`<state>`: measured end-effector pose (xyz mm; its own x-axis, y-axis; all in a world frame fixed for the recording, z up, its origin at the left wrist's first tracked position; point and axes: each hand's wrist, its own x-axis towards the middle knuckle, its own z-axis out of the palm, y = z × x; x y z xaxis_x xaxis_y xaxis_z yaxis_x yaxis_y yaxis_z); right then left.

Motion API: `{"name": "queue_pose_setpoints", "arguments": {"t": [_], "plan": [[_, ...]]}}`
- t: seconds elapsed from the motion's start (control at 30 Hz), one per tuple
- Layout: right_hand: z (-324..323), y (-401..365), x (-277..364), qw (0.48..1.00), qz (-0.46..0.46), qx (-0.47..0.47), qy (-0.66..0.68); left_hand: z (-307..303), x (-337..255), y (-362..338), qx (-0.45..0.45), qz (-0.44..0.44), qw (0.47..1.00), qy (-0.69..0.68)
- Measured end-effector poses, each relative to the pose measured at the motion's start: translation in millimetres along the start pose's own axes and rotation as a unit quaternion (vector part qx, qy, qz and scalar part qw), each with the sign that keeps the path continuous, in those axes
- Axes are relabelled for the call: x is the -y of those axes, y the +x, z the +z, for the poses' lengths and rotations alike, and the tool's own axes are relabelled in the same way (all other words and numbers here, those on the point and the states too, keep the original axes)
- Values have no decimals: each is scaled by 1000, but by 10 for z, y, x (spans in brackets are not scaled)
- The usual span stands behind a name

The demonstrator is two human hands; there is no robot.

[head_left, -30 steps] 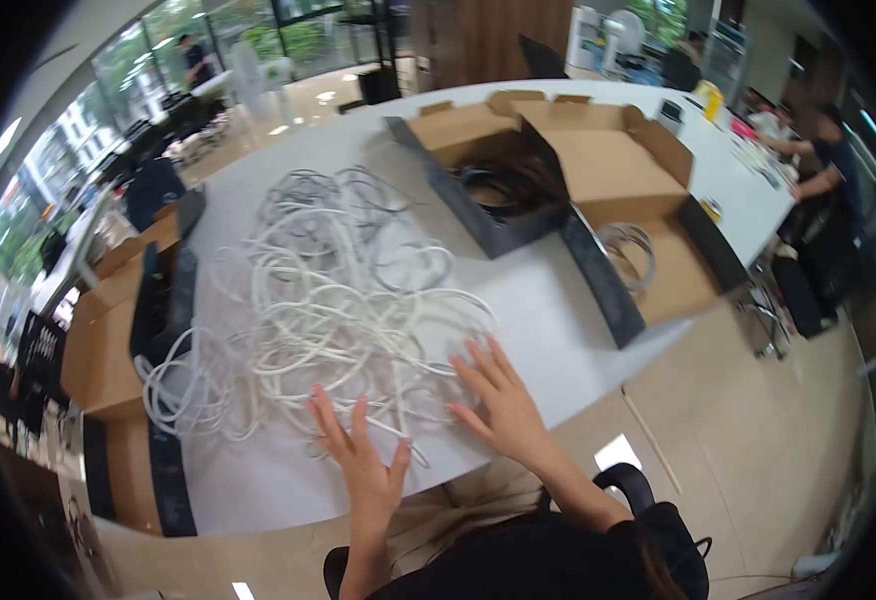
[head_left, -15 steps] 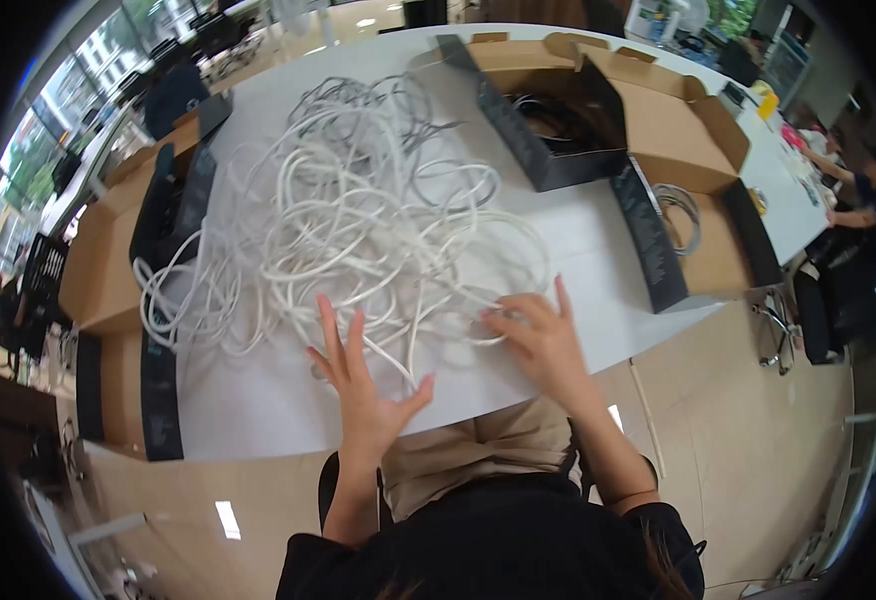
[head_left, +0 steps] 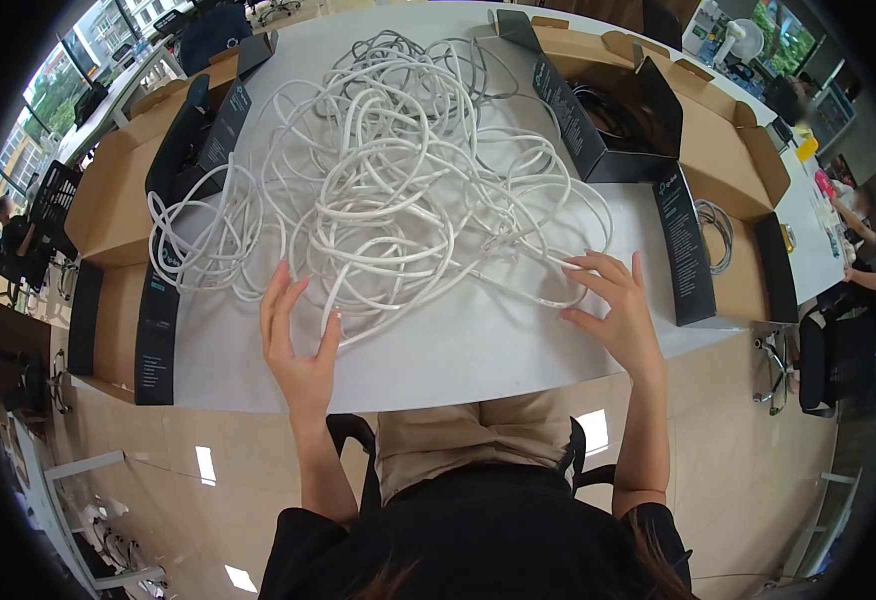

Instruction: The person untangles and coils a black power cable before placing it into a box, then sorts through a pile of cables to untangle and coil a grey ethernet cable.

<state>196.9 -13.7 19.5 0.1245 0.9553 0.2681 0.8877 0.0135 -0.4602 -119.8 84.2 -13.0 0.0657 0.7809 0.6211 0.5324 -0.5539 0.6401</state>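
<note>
A large tangle of white cables [head_left: 388,215] lies heaped over the middle of the white table. At the pile's near-left edge is my left hand [head_left: 295,350], fingers spread and thumb apart, the thumb tip right at a white loop. My right hand [head_left: 618,315] is at the near-right edge. Its thumb and fingers stand apart around a thin white strand [head_left: 533,295] that reaches out from the heap. Grey cables [head_left: 388,50] lie at the far side of the tangle. A looser bundle of white loops [head_left: 203,250] spreads to the left, against a black box.
Open cardboard boxes [head_left: 105,330] stand along the left edge. At the right, one open box [head_left: 598,150] holds dark cables [head_left: 603,110], and another [head_left: 693,270] holds a small grey coil [head_left: 718,237]. A person [head_left: 870,250] works at a table beyond, far right.
My hands have moved apart, the left one leftward and the right one rightward. The near cables look more spread out to the right. The camera view has shifted too.
</note>
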Motion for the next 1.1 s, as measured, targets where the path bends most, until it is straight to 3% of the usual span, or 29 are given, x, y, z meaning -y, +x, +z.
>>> {"name": "queue_pose_setpoints", "arguments": {"t": [0.03,0.13,0.23,0.3,0.33,0.43,0.53,0.63,0.73,0.83,0.87,0.93,1.0,1.1], "plan": [[-23,-7,-4,1000,-6,8,20,-7,0,-12,-20,15,1000,5],[-98,-13,8,999,0,-9,39,0,74,-134,-67,-131,979,-141],[-94,18,-17,996,23,-66,61,-26,-8,-161,-145,-196,945,-219],[-117,46,-33,994,18,-91,63,-71,55,-203,-182,-181,941,-219],[-125,53,-35,995,1,-62,78,-101,88,-214,-202,-173,939,-219],[-96,122,35,991,-63,14,113,-191,125,-199,-321,-204,840,-387],[199,213,366,981,-115,67,142,-231,303,-231,-383,-216,809,-390],[404,336,427,966,-129,141,173,-175,109,-178,-412,-230,802,-368],[444,439,405,964,-190,120,139,-165,25,-180,-372,-125,915,-95],[254,514,403,956,-188,135,180,-408,-33,-145,-286,59,952,91],[190,539,407,958,-185,111,191,-480,-135,-121,-255,97,959,72],[112,590,420,958,-178,68,215,-676,-417,-59,-192,169,966,36],[131,695,381,961,-123,19,248,-855,-541,30,-129,390,911,-28],[176,947,242,970,-39,-61,234,-1081,-784,227,-123,482,867,-35]]}}
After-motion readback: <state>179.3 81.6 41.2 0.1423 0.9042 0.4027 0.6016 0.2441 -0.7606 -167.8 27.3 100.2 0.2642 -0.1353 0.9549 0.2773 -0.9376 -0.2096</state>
